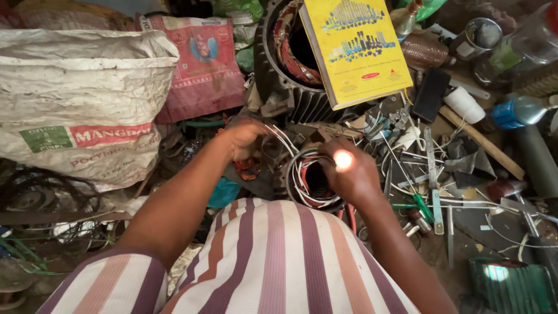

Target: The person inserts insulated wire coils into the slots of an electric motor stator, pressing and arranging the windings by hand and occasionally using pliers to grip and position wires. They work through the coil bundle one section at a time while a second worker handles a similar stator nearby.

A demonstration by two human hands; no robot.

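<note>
Currently small stator [311,180] sits just before striped knee; left hand [243,138] grips its white leads [285,139], right hand [349,171] clasps rim. Risk: hard pull could snap leads

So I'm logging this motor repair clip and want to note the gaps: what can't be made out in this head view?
- Right hand: a bright glare spot hides the fingers, so its grip is unclear.
- Left hand: fingers curl away among the white wires; what they pinch is hidden.
- Small motor coil: near rim covered by the striped shirt.
- Big motor housing: partly behind the yellow book, top cut by the edge.
</note>
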